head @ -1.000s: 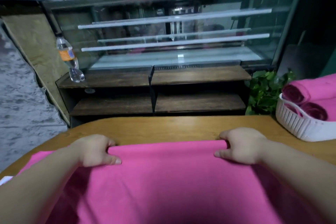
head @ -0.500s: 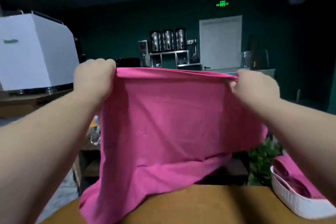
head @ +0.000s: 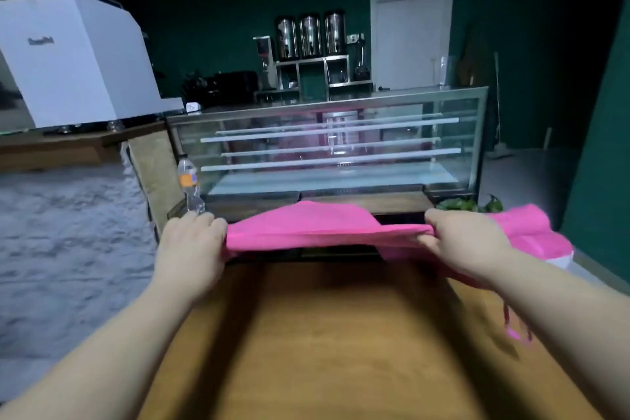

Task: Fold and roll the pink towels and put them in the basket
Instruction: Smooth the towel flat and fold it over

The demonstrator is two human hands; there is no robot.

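Note:
A pink towel point(head: 317, 228) is stretched flat in the air just above the far end of the wooden table point(head: 341, 344). My left hand point(head: 191, 245) grips its left edge and my right hand point(head: 460, 242) grips its right edge, fingers curled round the cloth. Behind my right wrist the white basket point(head: 560, 261) shows only as a small pale corner, with rolled pink towels point(head: 531, 228) on top of it. A thin pink loop hangs below my right forearm.
A glass display case point(head: 334, 147) stands beyond the table, with a plastic water bottle point(head: 189, 181) on its left ledge. A green plant point(head: 467, 204) sits next to the basket. A white machine point(head: 75, 58) is on the counter at the left.
The towel lay on the table, was lifted high and hung down in front of me, and now both hands have brought it down, stretched out level above the table's far end.

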